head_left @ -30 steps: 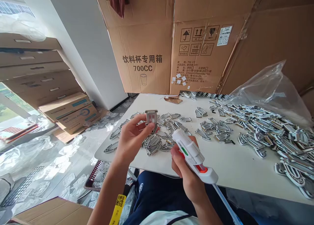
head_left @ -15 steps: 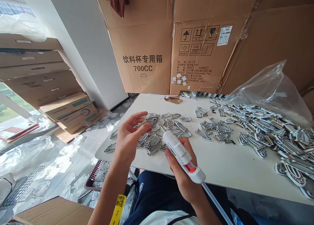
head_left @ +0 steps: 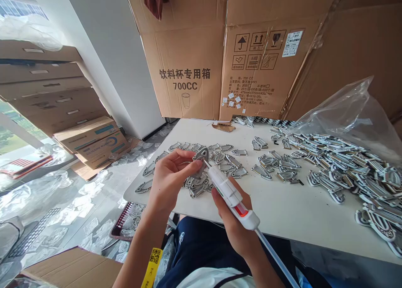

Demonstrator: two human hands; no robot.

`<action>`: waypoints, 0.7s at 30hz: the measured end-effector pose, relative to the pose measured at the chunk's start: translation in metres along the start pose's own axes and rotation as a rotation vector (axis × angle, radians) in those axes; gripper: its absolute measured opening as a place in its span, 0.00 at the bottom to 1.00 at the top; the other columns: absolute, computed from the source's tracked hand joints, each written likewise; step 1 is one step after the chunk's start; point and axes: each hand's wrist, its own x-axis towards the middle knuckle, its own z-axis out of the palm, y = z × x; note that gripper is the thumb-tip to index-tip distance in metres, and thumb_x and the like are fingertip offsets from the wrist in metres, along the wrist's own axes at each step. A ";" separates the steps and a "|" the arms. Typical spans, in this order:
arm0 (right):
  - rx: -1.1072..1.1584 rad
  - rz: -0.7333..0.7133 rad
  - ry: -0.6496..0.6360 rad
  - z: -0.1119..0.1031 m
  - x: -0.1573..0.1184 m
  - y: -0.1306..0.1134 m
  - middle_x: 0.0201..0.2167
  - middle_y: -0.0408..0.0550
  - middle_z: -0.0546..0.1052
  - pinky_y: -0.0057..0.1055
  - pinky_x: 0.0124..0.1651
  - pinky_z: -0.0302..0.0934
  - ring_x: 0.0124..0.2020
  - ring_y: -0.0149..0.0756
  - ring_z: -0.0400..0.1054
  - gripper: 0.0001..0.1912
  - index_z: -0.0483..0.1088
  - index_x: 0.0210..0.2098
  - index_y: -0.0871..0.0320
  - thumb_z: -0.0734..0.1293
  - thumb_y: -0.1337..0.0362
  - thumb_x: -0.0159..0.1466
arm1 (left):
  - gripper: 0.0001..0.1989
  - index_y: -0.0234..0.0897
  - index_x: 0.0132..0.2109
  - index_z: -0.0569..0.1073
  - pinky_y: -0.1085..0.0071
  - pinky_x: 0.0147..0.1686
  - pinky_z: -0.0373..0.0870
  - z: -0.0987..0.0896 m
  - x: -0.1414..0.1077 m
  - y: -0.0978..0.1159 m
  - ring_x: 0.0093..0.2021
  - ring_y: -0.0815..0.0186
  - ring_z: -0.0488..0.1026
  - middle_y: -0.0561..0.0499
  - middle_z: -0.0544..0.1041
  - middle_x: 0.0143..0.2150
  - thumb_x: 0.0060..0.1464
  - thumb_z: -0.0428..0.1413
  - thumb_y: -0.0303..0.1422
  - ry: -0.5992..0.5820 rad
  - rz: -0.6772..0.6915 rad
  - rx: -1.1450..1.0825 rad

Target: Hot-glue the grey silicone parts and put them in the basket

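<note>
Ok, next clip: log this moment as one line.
left hand: holds grey shield-shaped piece | right hand: holds hot glue gun, nozzle at piece | white table: more pieces scattered

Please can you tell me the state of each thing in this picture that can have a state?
Left hand: closed on the badge.
Grey pointed badge: held tilted, off the table.
Right hand: gripping the glue gun.
Hot glue gun: lifted, nozzle at the badge.
Clear plastic bag: open, crumpled.
Cardboard carton: standing behind the table.
</note>
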 end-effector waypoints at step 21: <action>-0.291 -0.232 0.195 -0.004 0.002 0.017 0.24 0.37 0.63 0.35 0.29 0.52 0.25 0.34 0.54 0.21 0.61 0.29 0.50 0.71 0.56 0.76 | 0.16 0.38 0.37 0.82 0.70 0.35 0.87 0.006 -0.011 0.000 0.32 0.64 0.86 0.50 0.87 0.32 0.48 0.80 0.33 0.012 -0.011 -0.007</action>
